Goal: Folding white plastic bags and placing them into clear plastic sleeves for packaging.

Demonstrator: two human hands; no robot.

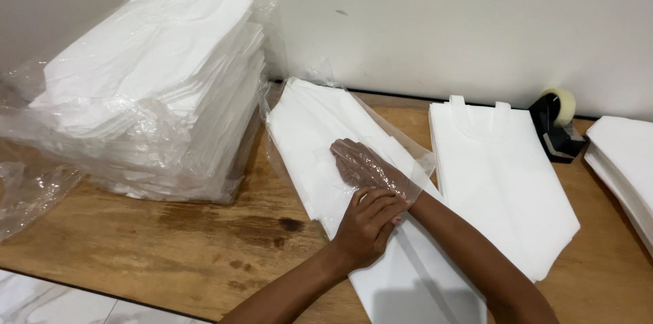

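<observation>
A right hand (364, 164) lay flat inside a clear plastic sleeve (381, 140), sliding over a folded white bag (306, 140) on the tabletop (204, 242), while the left hand (367, 222) pinned its edge; the sleeve likely needed pulling farther down.

Both hands, left (367, 223) and right (364, 164), lie flat, crossing.

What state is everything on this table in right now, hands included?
Clear plastic sleeve: open-ended, part-way over the folded white item.
Folded white item: flat, upper part inside the sleeve.
Right hand: inside the sleeve, pressed flat.
Left hand: outside, resting at the sleeve's mouth.
Wrapped stack: piled high, wrap loose.
Bare white pile: flat, unwrapped.
Tape dispenser: upright, untouched.
</observation>
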